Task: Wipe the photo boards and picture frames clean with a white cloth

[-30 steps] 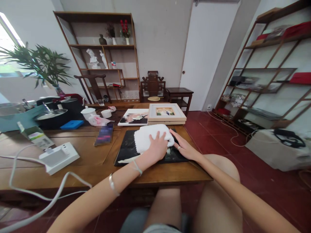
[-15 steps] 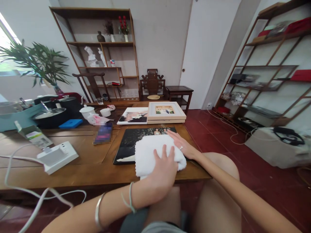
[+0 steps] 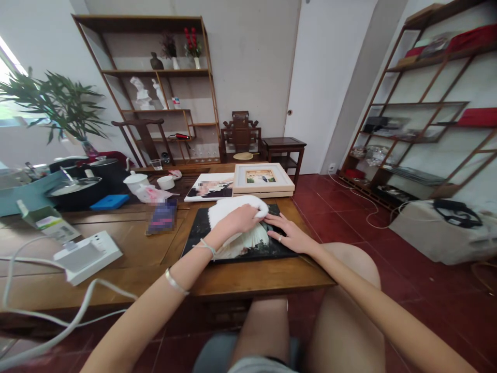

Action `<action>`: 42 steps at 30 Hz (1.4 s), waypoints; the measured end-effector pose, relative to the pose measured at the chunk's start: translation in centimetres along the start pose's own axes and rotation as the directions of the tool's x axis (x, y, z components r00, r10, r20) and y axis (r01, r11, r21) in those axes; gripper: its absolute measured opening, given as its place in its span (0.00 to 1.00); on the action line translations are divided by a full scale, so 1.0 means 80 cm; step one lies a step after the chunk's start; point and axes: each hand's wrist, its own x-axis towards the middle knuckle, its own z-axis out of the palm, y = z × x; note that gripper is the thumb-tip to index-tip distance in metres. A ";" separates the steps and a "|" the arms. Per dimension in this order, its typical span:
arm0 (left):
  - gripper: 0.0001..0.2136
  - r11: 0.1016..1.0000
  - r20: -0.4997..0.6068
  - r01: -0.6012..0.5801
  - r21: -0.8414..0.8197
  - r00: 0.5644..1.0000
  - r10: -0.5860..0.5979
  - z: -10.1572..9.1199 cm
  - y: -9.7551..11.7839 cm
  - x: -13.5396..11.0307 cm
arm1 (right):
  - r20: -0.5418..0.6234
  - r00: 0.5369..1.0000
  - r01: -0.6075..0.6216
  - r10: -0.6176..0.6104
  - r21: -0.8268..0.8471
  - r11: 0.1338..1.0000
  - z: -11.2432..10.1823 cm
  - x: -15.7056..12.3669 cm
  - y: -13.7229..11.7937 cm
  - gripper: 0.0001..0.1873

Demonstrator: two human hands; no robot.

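A dark photo print (image 3: 202,228) lies flat near the front edge of the wooden table (image 3: 135,248). My left hand (image 3: 237,218) presses a white towel (image 3: 229,205) onto the far part of the print, fingers curled over the cloth. My right hand (image 3: 288,234) lies flat on the print's right side with fingers spread, holding nothing; a ring shows on one finger. Part of the picture on the print shows below the towel.
Behind the print are a framed photo (image 3: 262,179) and another print (image 3: 208,187). To the left lie a small card (image 3: 161,216), a white power strip (image 3: 86,249) with cable, pots (image 3: 79,187) and a teapot (image 3: 135,181). Shelves line the walls; a bag (image 3: 438,228) sits on the red floor.
My left hand drew the towel toward the front edge of the print, then pushed it back to the far end. My right hand stayed flat on the print's right side.
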 end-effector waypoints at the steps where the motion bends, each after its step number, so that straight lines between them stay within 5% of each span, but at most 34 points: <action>1: 0.16 0.999 -0.014 -0.044 -0.028 0.999 0.044 0.002 -0.002 0.012 | 0.003 1.000 -0.001 0.001 -0.005 1.000 0.000 0.000 0.000 0.24; 5: 0.21 0.985 -0.048 -0.141 -0.104 0.989 0.136 0.009 0.000 0.045 | -0.004 1.000 -0.010 0.010 -0.009 1.000 -0.001 -0.001 0.001 0.23; 9: 0.22 0.988 -0.041 -0.108 -0.107 0.994 0.104 0.014 -0.007 0.045 | 0.017 1.000 -0.021 0.021 -0.002 1.000 -0.001 -0.001 0.002 0.24; 19: 0.20 0.983 -0.075 0.176 0.048 0.982 -0.172 0.016 -0.101 -0.051 | 0.013 1.000 -0.020 0.019 0.059 0.998 -0.001 0.001 0.001 0.25; 23: 0.19 0.970 -0.083 0.217 0.113 0.974 -0.209 0.023 -0.114 -0.070 | -0.016 0.999 -0.045 0.047 0.101 0.994 -0.001 0.004 0.002 0.23; 33: 0.15 0.968 -0.066 0.133 0.214 0.990 -0.121 0.039 -0.086 -0.080 | -0.059 0.995 -0.071 0.075 0.059 0.996 0.006 0.005 -0.002 0.24; 42: 0.16 0.976 0.148 -0.002 0.216 0.989 -0.031 0.024 0.013 -0.175 | -0.044 0.997 -0.054 0.056 0.054 0.997 0.005 0.003 -0.004 0.23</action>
